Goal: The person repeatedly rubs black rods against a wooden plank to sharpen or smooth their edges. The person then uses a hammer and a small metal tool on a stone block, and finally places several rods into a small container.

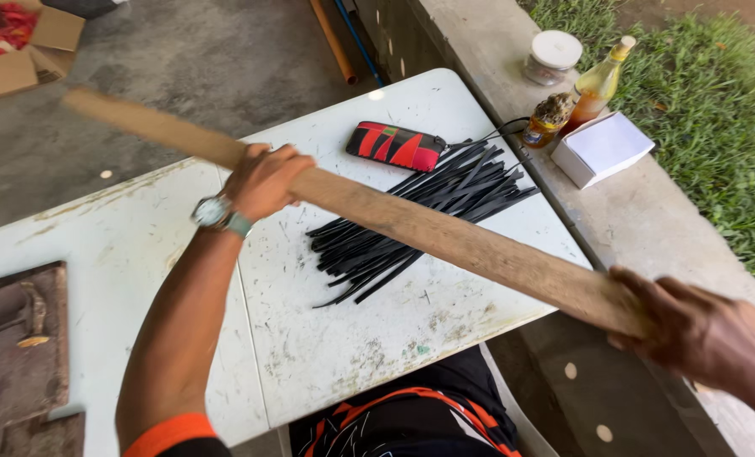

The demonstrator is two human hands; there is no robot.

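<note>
Head view: my left hand and right hand both clamp a long wooden plank. I hold it above black strips near the tabletop's far edge.

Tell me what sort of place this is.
Probably a covered outdoor work spot beside a yard: a scuffed white folding table on concrete floor, a low concrete ledge holding bottles, grass just beyond.

1. A wooden plank crosses above the table, over a pile of strips.
2. A pouch lies just behind the strips.
3. Two bottles, a jar and a box sit on the ledge right of the table.
</note>
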